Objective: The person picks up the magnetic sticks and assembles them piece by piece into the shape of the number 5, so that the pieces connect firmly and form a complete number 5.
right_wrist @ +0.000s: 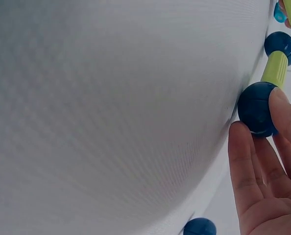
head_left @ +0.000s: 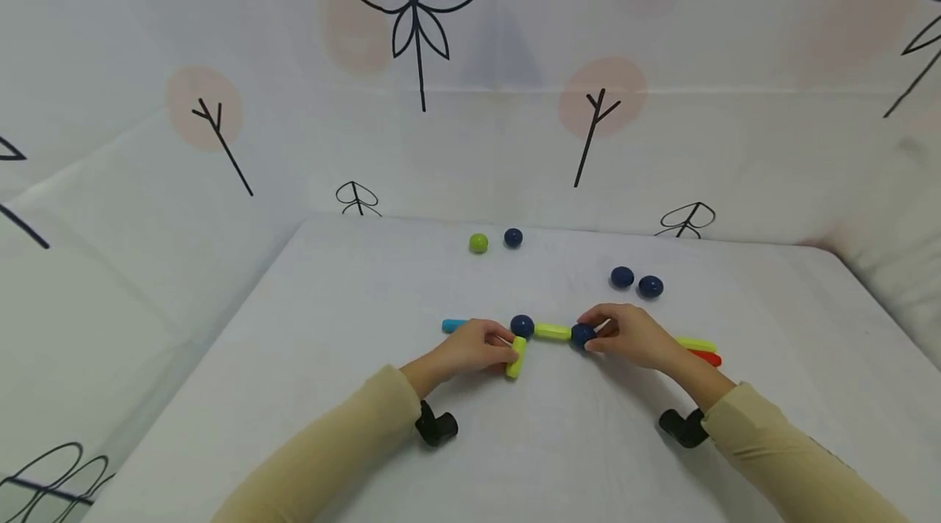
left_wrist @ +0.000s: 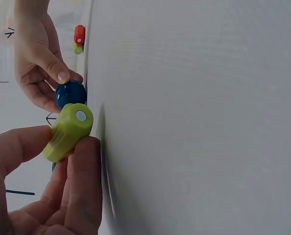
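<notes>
My left hand (head_left: 474, 347) pinches a yellow-green magnetic rod (head_left: 517, 357) between thumb and fingers. A pale round disc shows at the rod's near end in the left wrist view. The far end is close to a dark blue ball (head_left: 522, 326); whether they touch I cannot tell. From that ball a second yellow-green rod (head_left: 553, 332) runs right to another blue ball (right_wrist: 257, 108). Thumb and fingertips of my right hand (head_left: 631, 335) hold this right-hand ball. A light blue rod (head_left: 453, 326) lies just beyond the left hand, partly hidden by it.
Farther back on the white table (head_left: 353, 286) are a green ball (head_left: 479, 243) and a blue ball (head_left: 513, 238). Two blue balls (head_left: 622, 277) sit behind the right hand. Beside the right wrist lie a red rod (head_left: 706, 357) and a yellow-green rod (head_left: 694, 344), both partly covered.
</notes>
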### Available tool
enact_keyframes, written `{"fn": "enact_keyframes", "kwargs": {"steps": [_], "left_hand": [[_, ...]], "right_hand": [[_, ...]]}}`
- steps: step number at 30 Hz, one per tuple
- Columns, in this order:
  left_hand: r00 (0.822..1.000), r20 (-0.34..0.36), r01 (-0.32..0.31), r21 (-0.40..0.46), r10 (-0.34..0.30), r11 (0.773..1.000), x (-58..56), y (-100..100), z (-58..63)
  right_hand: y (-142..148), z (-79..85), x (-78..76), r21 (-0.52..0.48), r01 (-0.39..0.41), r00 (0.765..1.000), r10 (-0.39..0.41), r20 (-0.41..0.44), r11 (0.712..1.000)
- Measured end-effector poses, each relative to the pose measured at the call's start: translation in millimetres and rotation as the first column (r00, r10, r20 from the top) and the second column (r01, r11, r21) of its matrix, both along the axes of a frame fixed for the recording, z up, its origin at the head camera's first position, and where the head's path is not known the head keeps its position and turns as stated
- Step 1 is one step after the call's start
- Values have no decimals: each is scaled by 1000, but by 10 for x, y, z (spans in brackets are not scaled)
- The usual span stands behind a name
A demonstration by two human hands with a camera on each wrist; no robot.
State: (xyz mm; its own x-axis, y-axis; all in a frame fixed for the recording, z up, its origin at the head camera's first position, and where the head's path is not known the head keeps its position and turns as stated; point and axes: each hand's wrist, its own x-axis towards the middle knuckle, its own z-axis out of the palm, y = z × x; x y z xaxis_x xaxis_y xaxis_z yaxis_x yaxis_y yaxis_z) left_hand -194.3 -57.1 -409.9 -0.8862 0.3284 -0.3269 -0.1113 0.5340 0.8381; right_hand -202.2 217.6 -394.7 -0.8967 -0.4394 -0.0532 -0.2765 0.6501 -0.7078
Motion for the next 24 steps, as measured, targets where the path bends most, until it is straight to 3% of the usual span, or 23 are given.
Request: {"fn": "enact_keyframes", "kwargs": {"steps": [24], "left_hand": [[989, 119, -98, 104, 85, 990, -11, 45, -24]], "right_hand": [[-27, 5, -64, 28, -17, 999, 18, -29, 999]]}}
